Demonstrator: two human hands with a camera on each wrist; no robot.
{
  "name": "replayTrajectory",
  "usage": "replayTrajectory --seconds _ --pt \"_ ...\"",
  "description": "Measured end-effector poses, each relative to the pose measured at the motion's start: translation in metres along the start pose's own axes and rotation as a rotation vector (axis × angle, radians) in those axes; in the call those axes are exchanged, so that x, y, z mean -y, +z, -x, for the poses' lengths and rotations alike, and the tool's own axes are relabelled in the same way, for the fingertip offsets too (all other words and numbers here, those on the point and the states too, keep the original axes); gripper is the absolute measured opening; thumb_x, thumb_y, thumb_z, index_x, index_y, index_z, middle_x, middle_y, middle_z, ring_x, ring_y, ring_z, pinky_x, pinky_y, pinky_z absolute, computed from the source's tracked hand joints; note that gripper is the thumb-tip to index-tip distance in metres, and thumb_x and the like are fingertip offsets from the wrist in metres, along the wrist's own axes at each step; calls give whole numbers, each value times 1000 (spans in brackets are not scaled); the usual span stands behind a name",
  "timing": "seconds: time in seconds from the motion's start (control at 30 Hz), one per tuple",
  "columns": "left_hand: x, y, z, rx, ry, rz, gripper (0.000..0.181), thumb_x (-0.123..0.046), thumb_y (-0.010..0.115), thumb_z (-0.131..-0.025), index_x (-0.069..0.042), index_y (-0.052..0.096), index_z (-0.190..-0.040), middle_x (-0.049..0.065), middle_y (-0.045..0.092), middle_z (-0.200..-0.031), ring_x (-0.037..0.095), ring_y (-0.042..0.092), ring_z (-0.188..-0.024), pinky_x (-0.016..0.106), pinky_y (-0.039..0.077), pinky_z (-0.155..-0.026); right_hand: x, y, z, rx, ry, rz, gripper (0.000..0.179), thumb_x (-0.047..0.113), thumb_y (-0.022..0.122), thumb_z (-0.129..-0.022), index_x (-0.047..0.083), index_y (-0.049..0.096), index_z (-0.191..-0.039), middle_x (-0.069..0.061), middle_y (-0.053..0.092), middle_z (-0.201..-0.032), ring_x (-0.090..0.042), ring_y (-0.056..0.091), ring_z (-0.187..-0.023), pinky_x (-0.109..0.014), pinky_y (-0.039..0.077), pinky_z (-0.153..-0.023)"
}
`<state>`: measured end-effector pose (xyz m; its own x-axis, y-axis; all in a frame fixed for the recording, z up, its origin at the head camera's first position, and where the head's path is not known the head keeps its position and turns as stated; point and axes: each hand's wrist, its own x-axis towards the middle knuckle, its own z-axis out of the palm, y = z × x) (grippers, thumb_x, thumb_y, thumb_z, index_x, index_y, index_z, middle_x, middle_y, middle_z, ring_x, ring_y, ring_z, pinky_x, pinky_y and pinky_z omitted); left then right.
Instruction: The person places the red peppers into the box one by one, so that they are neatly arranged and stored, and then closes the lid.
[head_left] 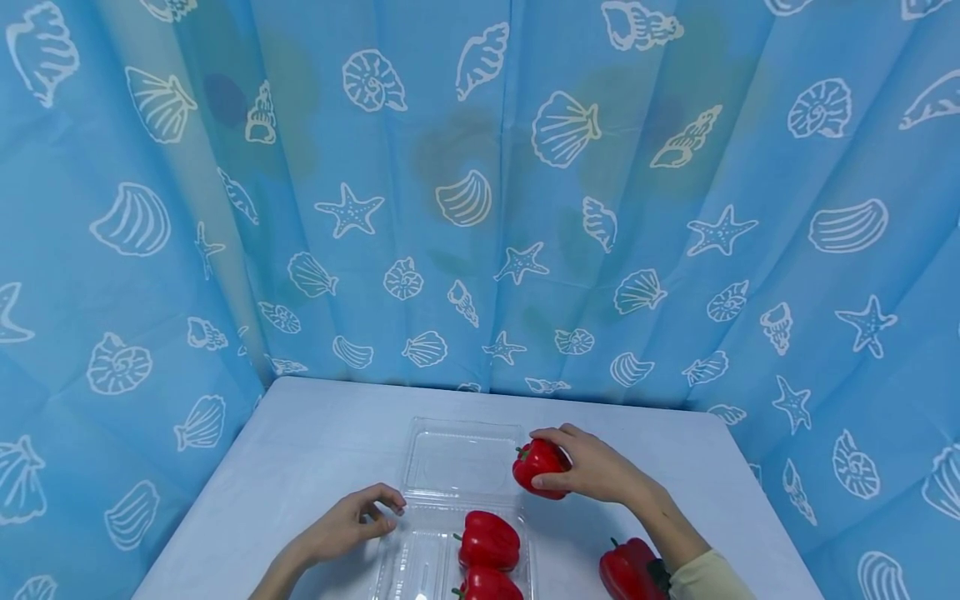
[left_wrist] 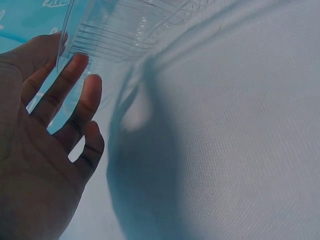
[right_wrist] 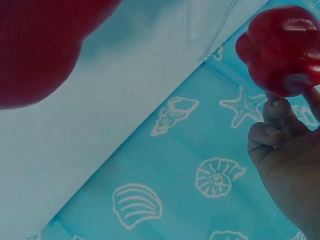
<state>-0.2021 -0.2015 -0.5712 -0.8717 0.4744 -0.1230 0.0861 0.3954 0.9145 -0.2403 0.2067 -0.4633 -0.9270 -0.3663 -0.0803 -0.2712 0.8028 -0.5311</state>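
My right hand (head_left: 600,467) grips a red bell pepper (head_left: 551,460) between thumb and fingers, beside the right edge of the raised-rim lid (head_left: 465,457). Its green stem points left. In the right wrist view this pepper (right_wrist: 285,47) shows its lobed, shiny underside above the fingers. The clear plastic clamshell box (head_left: 420,554) lies open, with two red bell peppers (head_left: 489,540) in its right half. My left hand (head_left: 341,525) is at the box's left side, fingers loosely bent. In the left wrist view its fingertips (left_wrist: 80,60) are right at the clear wall (left_wrist: 115,37).
Another red bell pepper (head_left: 628,570) lies on the white table (head_left: 322,433) at the front right, partly behind the right forearm. A blue shell-print curtain (head_left: 450,275) hangs around the table's back and sides.
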Motion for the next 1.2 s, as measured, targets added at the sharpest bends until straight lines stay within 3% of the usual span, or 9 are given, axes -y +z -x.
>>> replayTrajectory --seconds 1.2 --pt "1 1 -2 0 -8 -1 30 -23 65 -98 -10 62 -124 7 66 -120 21 64 -95 38 46 -79 28 14 -12 74 -106 -31 84 44 92 -66 30 55 -140 1 58 -123 -22 57 -113 -38 59 -72"
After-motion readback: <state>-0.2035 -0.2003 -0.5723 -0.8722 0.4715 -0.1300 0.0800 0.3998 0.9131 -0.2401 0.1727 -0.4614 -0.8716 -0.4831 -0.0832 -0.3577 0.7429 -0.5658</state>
